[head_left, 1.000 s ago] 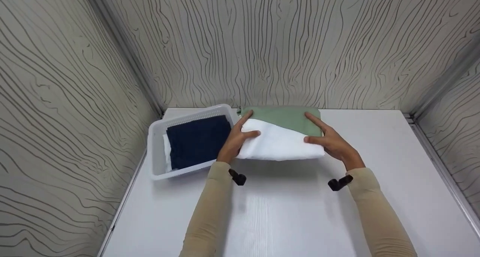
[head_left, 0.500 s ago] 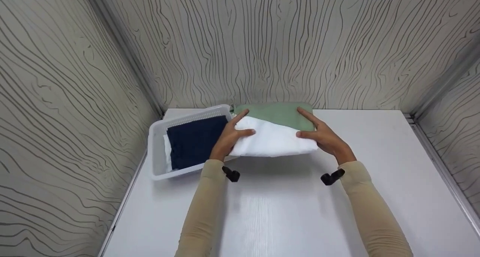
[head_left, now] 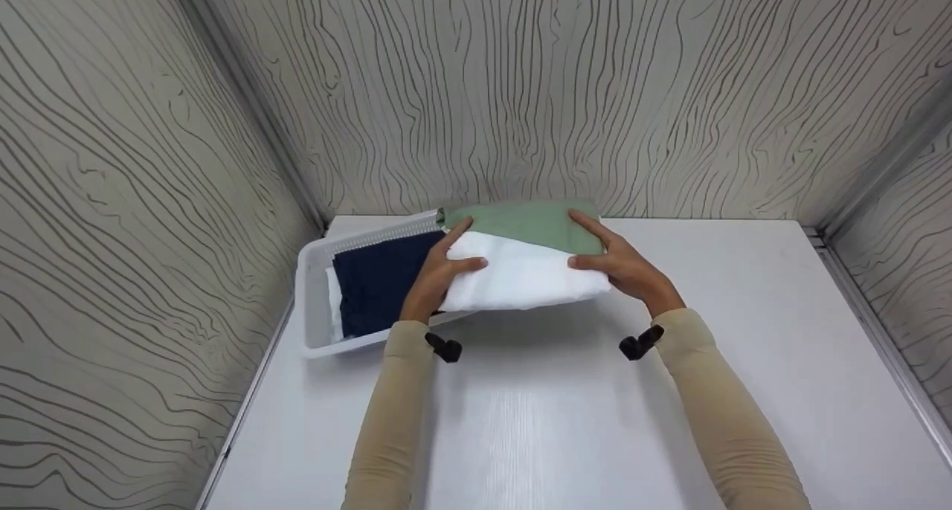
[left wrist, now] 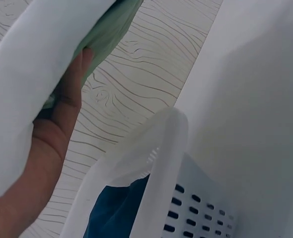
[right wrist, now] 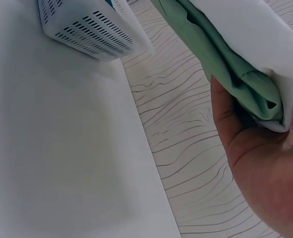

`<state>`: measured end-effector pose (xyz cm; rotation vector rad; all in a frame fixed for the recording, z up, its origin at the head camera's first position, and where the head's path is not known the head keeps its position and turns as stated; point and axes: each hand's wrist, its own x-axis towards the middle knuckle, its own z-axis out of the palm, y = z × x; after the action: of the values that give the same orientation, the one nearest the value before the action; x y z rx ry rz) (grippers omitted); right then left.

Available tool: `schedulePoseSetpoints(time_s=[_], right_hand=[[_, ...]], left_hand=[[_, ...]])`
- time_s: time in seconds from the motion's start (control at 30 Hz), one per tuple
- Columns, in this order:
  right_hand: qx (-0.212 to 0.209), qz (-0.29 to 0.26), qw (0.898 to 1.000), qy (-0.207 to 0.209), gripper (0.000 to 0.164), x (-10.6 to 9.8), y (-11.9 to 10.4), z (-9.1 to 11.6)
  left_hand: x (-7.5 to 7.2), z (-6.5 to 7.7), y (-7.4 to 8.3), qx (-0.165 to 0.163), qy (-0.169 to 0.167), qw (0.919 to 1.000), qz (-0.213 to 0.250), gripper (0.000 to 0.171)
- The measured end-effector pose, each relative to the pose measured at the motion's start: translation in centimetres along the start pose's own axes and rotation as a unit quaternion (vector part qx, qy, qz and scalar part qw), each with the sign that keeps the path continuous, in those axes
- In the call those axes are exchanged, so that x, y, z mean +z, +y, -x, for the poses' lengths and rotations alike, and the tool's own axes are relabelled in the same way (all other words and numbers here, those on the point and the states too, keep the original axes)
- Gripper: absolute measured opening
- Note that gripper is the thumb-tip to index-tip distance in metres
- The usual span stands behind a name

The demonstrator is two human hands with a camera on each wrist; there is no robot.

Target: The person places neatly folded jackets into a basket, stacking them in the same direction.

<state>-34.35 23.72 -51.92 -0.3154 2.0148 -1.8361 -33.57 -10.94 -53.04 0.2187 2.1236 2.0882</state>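
A folded green-and-white garment [head_left: 524, 268] is held up off the table between both hands. My left hand [head_left: 439, 276] grips its left edge, thumb on the white top; in the left wrist view its fingers [left wrist: 67, 104] curl beneath. The garment's right edge is gripped by my right hand [head_left: 628, 268], with the thumb on the white part. Green folded layers [right wrist: 221, 64] show at the side in the right wrist view. In the head view, the garment and left hand overlap the right end of a white plastic basket [head_left: 316, 302], which holds a folded navy cloth [head_left: 383, 279].
Inside the basket, a strip of white cloth [head_left: 335, 302] shows beside the navy one. Basket and garment are over a white table [head_left: 513, 421]. Wood-grain patterned panels [head_left: 520, 86] stand behind and at the sides.
Both hands have carried the garment to the left, so it now covers more of the basket's right end in the head view. The basket has stayed in place.
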Motion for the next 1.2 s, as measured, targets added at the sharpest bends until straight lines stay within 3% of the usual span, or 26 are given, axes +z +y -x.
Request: schedulePoseSetpoints(time_s=[0.17, 0.43, 0.7, 1.2], right_hand=[[0.004, -0.001, 1.0, -0.006, 0.101, 0.7, -0.3, -0.6], [-0.005, -0.003, 1.0, -0.011, 0.099, 1.9, -0.8, -1.7], [-0.007, -0.009, 1.0, -0.024, 0.098, 3.4, -1.0, -2.5], [-0.02, -0.015, 0.999, -0.041, 0.095, 5.7, -1.2, -4.5]], left_hand=[[-0.9, 0.2, -0.1, 0.008, 0.006, 0.9999, -0.008, 0.094], [-2.4, 0.5, 0.1, -0.005, 0.03, 0.9994, -0.013, 0.095], [-4.2, 1.3, -0.2, 0.005, 0.031, 0.9995, -0.01, 0.091], [-6.5, 2.3, -0.4, -0.009, 0.05, 0.9987, 0.003, 0.089]])
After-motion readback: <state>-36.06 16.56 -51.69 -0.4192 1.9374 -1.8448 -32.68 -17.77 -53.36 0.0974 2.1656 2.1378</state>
